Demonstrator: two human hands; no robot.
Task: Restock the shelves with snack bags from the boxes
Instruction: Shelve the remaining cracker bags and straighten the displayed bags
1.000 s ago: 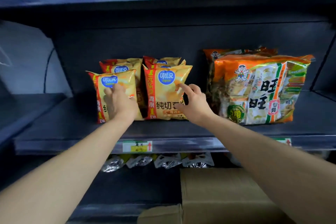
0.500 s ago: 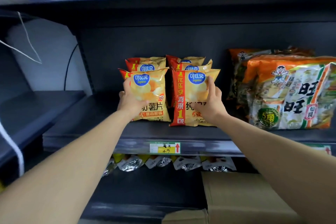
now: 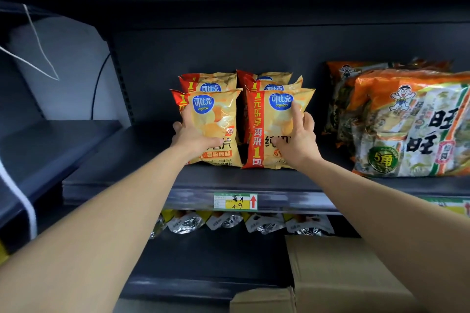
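Left hand (image 3: pixel 194 134): wrapped round the left edge of the left bag (image 3: pixel 218 119), with the thumb laid across its front low down. The fingers are gripping it.
Right hand (image 3: pixel 298 145): on the right side of the right bag (image 3: pixel 273 122), forefinger stretched up the front toward the blue logo, thumb pressed on the front lower down. The fingers are gripping the bag.
Left bag: yellow chips with a blue oval logo, upright at the front of its row on the shelf (image 3: pixel 132 175).
Right bag: same yellow kind, with a red band and a big 1 down its left side. It stands upright just beside the left bag; I cannot tell whether they touch.
Back bags (image 3: pixel 213 81): 3 more of the same, 1 behind the left bag and 2 behind the right, only their tops showing.
Cracker packs (image 3: pixel 412 129): big orange and white packs further right on the same shelf, apart from the chips, 1 in front and more behind.
Price tag (image 3: pixel 235 201): green and yellow with a red arrow, on the shelf's front rail below the 2 held bags.
Pouches (image 3: pixel 223 221): a row of silvery tops on the shelf underneath.
Box (image 3: pixel 343 277): brown cardboard, low on the right under the right forearm.
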